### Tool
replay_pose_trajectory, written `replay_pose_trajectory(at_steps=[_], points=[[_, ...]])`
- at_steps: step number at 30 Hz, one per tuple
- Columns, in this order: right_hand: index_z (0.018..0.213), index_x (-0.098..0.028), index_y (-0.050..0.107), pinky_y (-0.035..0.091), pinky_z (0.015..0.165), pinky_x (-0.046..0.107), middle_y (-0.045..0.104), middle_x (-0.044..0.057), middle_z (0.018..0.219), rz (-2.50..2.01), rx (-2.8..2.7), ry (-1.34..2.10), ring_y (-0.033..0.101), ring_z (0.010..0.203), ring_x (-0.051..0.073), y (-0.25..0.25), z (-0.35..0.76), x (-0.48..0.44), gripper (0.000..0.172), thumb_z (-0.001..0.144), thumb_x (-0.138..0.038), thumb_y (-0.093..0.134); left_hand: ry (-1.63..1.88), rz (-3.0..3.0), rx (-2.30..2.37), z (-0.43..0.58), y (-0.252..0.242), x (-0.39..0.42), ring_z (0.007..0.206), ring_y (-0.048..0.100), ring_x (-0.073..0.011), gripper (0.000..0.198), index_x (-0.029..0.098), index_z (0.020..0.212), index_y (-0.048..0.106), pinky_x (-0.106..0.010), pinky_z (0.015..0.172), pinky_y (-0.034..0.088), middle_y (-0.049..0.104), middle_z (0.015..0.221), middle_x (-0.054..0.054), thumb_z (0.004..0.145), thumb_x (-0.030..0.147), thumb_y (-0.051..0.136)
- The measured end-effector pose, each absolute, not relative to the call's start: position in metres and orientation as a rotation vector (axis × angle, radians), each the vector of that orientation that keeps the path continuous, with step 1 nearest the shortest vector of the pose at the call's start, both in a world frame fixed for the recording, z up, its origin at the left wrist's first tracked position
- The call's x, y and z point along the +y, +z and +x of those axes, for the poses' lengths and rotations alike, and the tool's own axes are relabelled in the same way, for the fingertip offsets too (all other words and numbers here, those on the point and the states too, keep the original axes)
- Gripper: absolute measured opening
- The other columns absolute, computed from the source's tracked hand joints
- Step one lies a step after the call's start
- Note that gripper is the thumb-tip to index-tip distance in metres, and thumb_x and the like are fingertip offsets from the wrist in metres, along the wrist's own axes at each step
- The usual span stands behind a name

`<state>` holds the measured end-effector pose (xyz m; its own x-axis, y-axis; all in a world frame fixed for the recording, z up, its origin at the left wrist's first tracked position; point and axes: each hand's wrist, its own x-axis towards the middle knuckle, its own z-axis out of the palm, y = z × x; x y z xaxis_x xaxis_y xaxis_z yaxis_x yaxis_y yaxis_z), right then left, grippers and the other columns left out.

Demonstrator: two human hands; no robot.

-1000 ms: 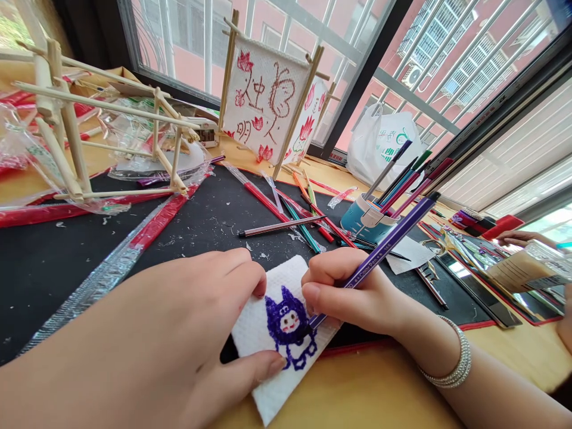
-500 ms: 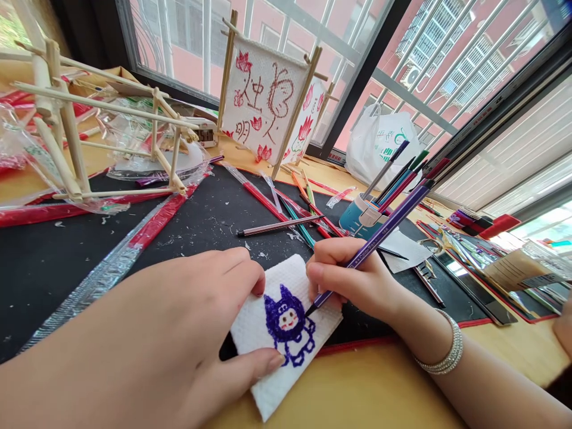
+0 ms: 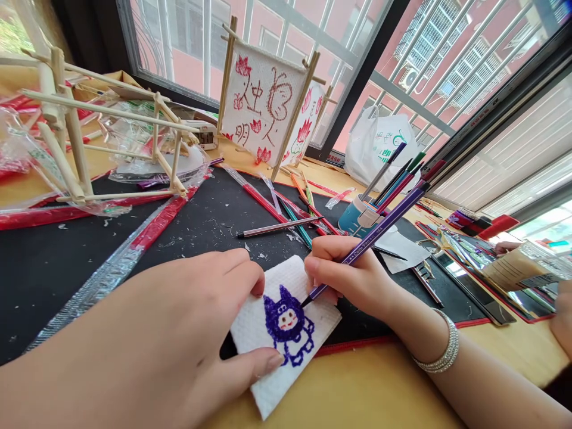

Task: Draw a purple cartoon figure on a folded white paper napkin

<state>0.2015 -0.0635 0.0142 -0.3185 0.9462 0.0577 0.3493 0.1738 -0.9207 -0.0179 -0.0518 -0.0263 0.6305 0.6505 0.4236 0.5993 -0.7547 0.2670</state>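
Observation:
A white tissue square (image 3: 277, 381) lies at the near edge of a black mat (image 3: 187, 238). A purple cartoon figure (image 3: 286, 325) with pointed ears is drawn on it. My left hand (image 3: 179, 333) presses flat on the tissue's left side, thumb on its lower edge and fingertips at its top. My right hand (image 3: 353, 277) pinches a purple marker (image 3: 366, 241), whose tip touches the figure's upper right side. A silver bracelet (image 3: 440, 351) circles my right wrist.
A blue cup (image 3: 357, 214) holding several markers stands behind my right hand. Loose pens (image 3: 279, 226) lie on the mat. A painted paper lantern (image 3: 263, 98) and a bamboo frame (image 3: 89, 143) stand at the back. Another person's hand (image 3: 563, 316) is at the right.
My right hand has drawn back and up a little, carrying the marker tip from the figure's lower right to its upper right side. My left hand has stayed put.

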Motion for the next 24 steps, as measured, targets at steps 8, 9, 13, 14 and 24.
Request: replay_pose_trajectory(at_steps=[8,9,13,14,24], points=[[0.055,-0.020,0.040,0.031,0.037,0.016,0.048,-0.006,0.045,-1.169,-1.777,1.121,0.043,0.040,0.006,0.0108,0.2009,-0.0622,0.035,0.083,-0.026,0.060,0.724,2.844,1.065,-0.0167,-0.0246,-0.0518,0.068,0.064,-0.0205,0.033,0.033,0.088,0.053,-0.035,0.054,0.048,0.064,0.082,0.004,0.076,0.062,0.059],[0.055,-0.020,0.039,0.031,0.037,0.016,0.048,-0.006,0.045,-1.178,-1.764,1.127,0.044,0.040,0.006,0.0108,0.2006,-0.0621,0.035,0.083,-0.025,0.060,0.726,2.847,1.057,-0.0163,-0.0247,-0.0516,0.068,0.064,-0.0208,0.033,0.033,0.087,0.052,-0.035,0.053,0.048,0.064,0.082,0.004,0.076,0.063,0.059],[0.055,-0.020,0.039,0.034,0.038,0.016,0.046,-0.007,0.046,-1.167,-1.758,1.128,0.045,0.040,0.006,0.0123,0.1991,-0.0612,0.036,0.081,-0.025,0.063,0.752,2.875,1.041,-0.0166,-0.0267,-0.0507,0.069,0.065,-0.0218,0.034,0.033,0.088,0.052,-0.036,0.052,0.048,0.065,0.084,0.003,0.074,0.063,0.061],[0.054,-0.020,0.038,0.034,0.038,0.016,0.045,-0.008,0.046,-1.167,-1.749,1.132,0.044,0.039,0.005,0.0127,0.1988,-0.0610,0.037,0.081,-0.027,0.063,0.754,2.875,1.038,-0.0169,-0.0271,-0.0508,0.069,0.065,-0.0217,0.034,0.033,0.088,0.052,-0.036,0.052,0.048,0.065,0.084,0.003,0.074,0.063,0.061],[0.058,-0.020,0.042,0.032,0.037,0.018,0.047,-0.006,0.047,-1.114,-1.753,1.118,0.047,0.041,0.007,0.0099,0.1989,-0.0622,0.039,0.086,-0.038,0.061,0.710,2.831,1.072,-0.0171,-0.0278,-0.0506,0.068,0.064,-0.0219,0.034,0.032,0.086,0.053,-0.037,0.054,0.048,0.064,0.082,0.004,0.073,0.063,0.061]])
